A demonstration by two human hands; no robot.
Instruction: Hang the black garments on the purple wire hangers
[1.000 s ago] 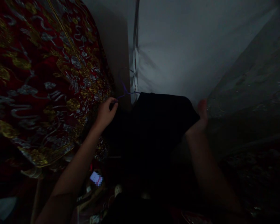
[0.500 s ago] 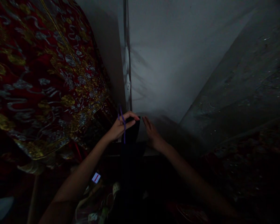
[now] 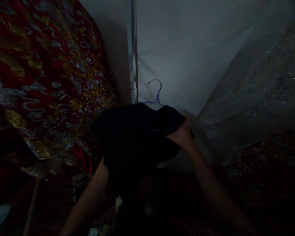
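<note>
A dark garment (image 3: 130, 134) is spread in front of me, its exact kind lost in the dim light. The hook and wire shoulders of a purple hanger (image 3: 158, 93) stick up from its top opening. My right hand (image 3: 183, 133) is closed on the garment's right edge, thumb side toward me and fingers partly behind the cloth. My left forearm runs up under the left side of the garment; the cloth covers my left hand, so its fingers are hidden. A thin pale line of hanger wire shows in the opening near my right hand.
At the left hangs a red cloth (image 3: 61, 85) embroidered in gold and silver. A pale wall (image 3: 177, 49) with a vertical metal strip (image 3: 134, 65) stands ahead. Clear plastic sheeting (image 3: 255, 88) covers the right side. A wooden pole (image 3: 34, 203) stands at lower left; cluttered items lie below.
The garment has been raised and spread wide across the front. The purple hanger, earlier at my left hand, now pokes from its top. My right hand has moved right and taken hold of the cloth.
</note>
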